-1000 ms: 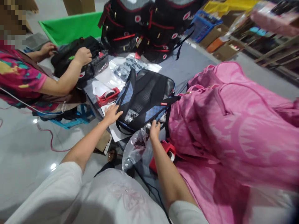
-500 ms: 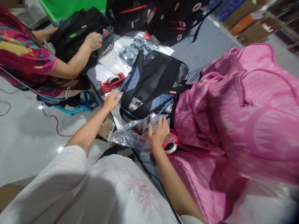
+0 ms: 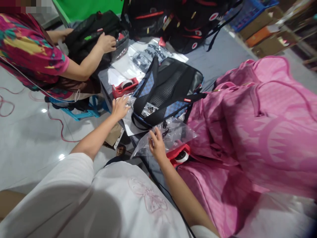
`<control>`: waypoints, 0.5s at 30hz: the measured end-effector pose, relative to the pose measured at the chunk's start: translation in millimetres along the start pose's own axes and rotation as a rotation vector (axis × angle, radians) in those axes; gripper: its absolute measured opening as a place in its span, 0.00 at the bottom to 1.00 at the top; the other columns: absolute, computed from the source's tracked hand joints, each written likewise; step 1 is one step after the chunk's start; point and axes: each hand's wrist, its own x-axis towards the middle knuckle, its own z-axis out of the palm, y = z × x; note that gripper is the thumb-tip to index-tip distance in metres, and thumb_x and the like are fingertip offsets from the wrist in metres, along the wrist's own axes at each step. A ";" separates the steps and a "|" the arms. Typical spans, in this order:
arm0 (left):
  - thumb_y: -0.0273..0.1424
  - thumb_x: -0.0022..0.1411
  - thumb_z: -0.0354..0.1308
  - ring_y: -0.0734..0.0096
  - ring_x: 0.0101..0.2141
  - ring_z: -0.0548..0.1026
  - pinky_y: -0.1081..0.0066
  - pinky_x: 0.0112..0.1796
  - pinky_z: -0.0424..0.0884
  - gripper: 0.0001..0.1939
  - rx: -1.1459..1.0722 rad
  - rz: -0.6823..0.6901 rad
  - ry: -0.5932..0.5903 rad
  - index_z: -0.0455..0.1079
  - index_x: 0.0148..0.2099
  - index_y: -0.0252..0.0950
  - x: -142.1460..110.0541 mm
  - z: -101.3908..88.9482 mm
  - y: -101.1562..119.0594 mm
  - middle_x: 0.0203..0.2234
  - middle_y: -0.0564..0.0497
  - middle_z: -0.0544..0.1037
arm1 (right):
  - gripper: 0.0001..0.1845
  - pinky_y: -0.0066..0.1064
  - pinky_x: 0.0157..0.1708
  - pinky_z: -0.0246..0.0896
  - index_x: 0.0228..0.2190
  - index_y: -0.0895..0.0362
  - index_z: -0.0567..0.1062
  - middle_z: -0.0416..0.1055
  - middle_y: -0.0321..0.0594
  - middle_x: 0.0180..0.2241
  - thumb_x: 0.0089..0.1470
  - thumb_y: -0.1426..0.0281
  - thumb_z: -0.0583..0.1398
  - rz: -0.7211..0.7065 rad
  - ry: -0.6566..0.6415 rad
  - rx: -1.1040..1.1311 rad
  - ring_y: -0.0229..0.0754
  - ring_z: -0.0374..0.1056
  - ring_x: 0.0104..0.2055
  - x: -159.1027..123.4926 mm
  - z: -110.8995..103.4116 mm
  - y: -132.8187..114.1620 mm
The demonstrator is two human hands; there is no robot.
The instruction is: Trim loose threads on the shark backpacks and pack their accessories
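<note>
A black backpack with blue checkered panels (image 3: 162,91) lies on the table, its straps and back panel facing up, its lower end partly in clear plastic. My left hand (image 3: 120,107) is at its left side with fingers spread, against the plastic edge. My right hand (image 3: 158,145) is over the clear plastic bag (image 3: 177,132) in front of the backpack, its fingers apart and slightly bent. Beside my right hand sits a red tape dispenser (image 3: 178,155) with a white roll. Another red tape dispenser (image 3: 125,87) stands beyond my left hand.
Large pink bags (image 3: 247,125) crowd the right side. Several black backpacks (image 3: 183,26) stand at the back of the grey table (image 3: 223,49). At the left a co-worker's hand (image 3: 106,43) rests on another black backpack (image 3: 86,43). Printed plastic bags (image 3: 151,54) lie behind.
My right hand has shifted left across the plastic bag, which now spreads further right. My left hand stays beside the backpack. The view has tilted slightly.
</note>
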 end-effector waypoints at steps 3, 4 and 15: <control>0.32 0.64 0.58 0.54 0.71 0.42 0.52 0.68 0.38 0.37 -0.250 -0.126 0.125 0.52 0.72 0.36 -30.1 12.8 1.1 0.72 0.41 0.45 | 0.28 0.50 0.64 0.56 0.62 0.61 0.62 0.47 0.60 0.69 0.65 0.63 0.54 0.171 0.154 -0.031 0.54 0.50 0.70 9.8 -4.1 2.8; 0.31 0.65 0.57 0.56 0.71 0.42 0.54 0.68 0.39 0.34 -0.373 -0.212 0.142 0.54 0.71 0.36 -41.6 20.4 2.1 0.72 0.42 0.47 | 0.30 0.53 0.64 0.54 0.63 0.62 0.62 0.48 0.62 0.68 0.64 0.61 0.54 0.214 0.160 -0.058 0.57 0.49 0.70 13.0 -5.4 5.4; 0.37 0.70 0.57 0.72 0.34 0.77 0.69 0.34 0.78 0.16 -1.071 -0.784 -0.286 0.69 0.53 0.32 -78.0 118.6 49.6 0.40 0.47 0.77 | 0.33 0.54 0.66 0.51 0.64 0.62 0.59 0.52 0.61 0.67 0.65 0.56 0.51 0.303 -0.016 -0.022 0.56 0.48 0.71 -6.6 -2.9 18.9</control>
